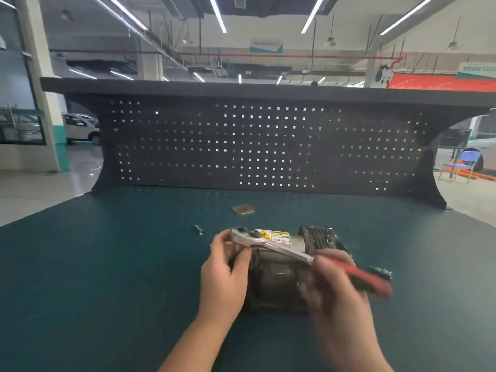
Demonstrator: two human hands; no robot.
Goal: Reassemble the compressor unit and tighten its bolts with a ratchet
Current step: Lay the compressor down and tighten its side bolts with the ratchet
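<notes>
teal bench top point(107, 264) — black pegboard point(268, 146) behind, workshop hall beyond.

A workbench point(107, 264) with a dark teal top carries everything here, and a black perforated back panel point(268, 146) rises along its far edge. The compressor unit point(279, 277) sits on the top around the middle, somewhat nearer the near edge than the far one, with a yellow warning label on its upper face. Just left of it and a little farther back lies a small metal bolt point(199, 230). Toward the far edge rests a small flat brownish square piece point(243, 209). A small dark part point(382, 272) lies right of the unit.
</notes>
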